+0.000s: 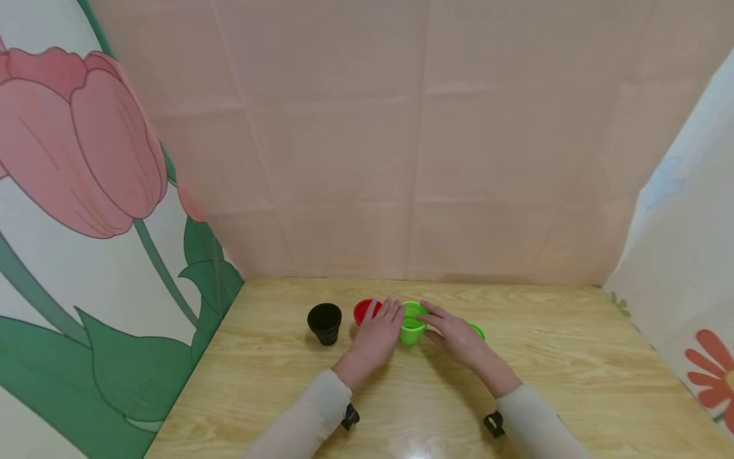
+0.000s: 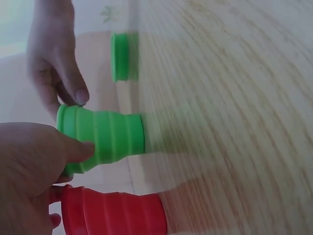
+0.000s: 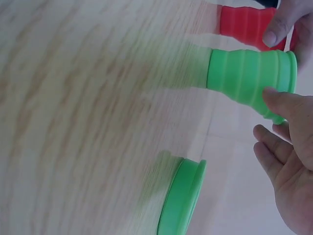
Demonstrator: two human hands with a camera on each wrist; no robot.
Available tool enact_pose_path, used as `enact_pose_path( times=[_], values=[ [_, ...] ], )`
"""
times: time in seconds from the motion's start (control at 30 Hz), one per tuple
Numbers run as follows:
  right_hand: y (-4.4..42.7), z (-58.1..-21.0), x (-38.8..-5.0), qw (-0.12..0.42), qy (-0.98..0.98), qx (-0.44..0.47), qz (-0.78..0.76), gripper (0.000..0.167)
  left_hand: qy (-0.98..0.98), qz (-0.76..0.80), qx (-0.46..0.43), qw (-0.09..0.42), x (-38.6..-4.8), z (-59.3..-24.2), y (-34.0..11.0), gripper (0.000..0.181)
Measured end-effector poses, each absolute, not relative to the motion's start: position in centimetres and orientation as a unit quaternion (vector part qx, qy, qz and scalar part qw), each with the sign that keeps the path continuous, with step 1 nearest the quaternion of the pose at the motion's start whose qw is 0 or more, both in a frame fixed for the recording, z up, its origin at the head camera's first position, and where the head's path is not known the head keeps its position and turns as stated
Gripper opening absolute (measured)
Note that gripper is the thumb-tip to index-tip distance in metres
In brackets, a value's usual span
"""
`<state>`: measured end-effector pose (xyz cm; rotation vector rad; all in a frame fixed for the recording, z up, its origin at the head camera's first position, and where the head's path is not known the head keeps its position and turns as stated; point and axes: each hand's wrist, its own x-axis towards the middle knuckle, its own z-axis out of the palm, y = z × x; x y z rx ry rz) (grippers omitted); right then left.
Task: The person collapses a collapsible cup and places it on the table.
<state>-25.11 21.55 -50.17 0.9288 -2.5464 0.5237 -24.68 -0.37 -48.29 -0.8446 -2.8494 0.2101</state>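
Observation:
A green ribbed cup [image 1: 411, 331] stands upright on the table between the two hands. My left hand [image 1: 375, 341] reaches over beside it, fingers extended. Its thumb [image 2: 80, 151] lies against the green cup's side in the left wrist view. Just left stands a red ribbed cup [image 2: 115, 213], partly covered by that hand in the head view. From the other side, my right hand [image 1: 459, 338] is at the green cup's rim with loosely extended fingers. In the right wrist view its thumb [image 3: 275, 98] overlaps the cup near the rim.
A black cup [image 1: 325, 322] stands left of the red one. Right of the green cup is a low, flat green piece [image 3: 183, 196], mostly behind the right hand in the head view. The wooden table [image 1: 275, 382] meets a pinkish cloth backdrop [image 1: 344, 159].

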Motion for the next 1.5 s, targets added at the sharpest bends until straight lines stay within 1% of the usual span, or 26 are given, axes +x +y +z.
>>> enact_pose_path(
  times=[0.13, 0.37, 0.57, 0.67, 0.77, 0.97, 1.13, 1.3, 1.5],
  values=[
    [21.7, -50.0, -25.3, 0.192, -0.905, 0.327, 0.19, 0.036, -0.953, 0.07, -0.281, 0.091, -24.8, -48.4, -0.2, 0.059],
    [21.8, -50.2, -25.3, 0.221, -0.897, 0.328, 0.198, 0.031, -0.953, 0.056, -0.281, 0.095, -25.0, -48.6, -0.1, 0.057],
    [22.1, -50.1, -24.9, 0.26, -0.872, 0.343, 0.233, 0.035, -0.953, 0.016, -0.293, 0.081, -25.0, -48.5, -0.3, 0.052],
    [22.3, -49.8, -24.6, 0.26, -0.864, 0.343, 0.261, 0.036, -0.95, -0.024, -0.302, 0.076, -25.0, -48.1, -0.5, 0.052],
    [22.5, -49.4, -24.2, 0.24, -0.864, 0.333, 0.292, 0.034, -0.945, -0.093, -0.307, 0.063, -24.7, -47.4, -0.9, 0.052],
    [22.7, -48.3, -22.8, 0.188, -0.854, 0.312, 0.372, 0.032, -0.91, -0.293, -0.292, 0.013, -23.5, -46.2, -1.7, 0.051],
    [22.6, -47.2, -21.7, 0.154, -0.853, 0.289, 0.406, 0.029, -0.868, -0.406, -0.286, -0.007, -22.7, -45.8, -2.3, 0.047],
    [22.4, -46.5, -20.6, 0.119, -0.847, 0.277, 0.438, 0.027, -0.831, -0.478, -0.283, -0.027, -22.0, -45.6, -2.7, 0.042],
    [22.0, -46.4, -19.5, 0.069, -0.826, 0.273, 0.487, 0.022, -0.814, -0.501, -0.29, -0.046, -20.9, -45.8, -3.1, 0.039]
  ],
)
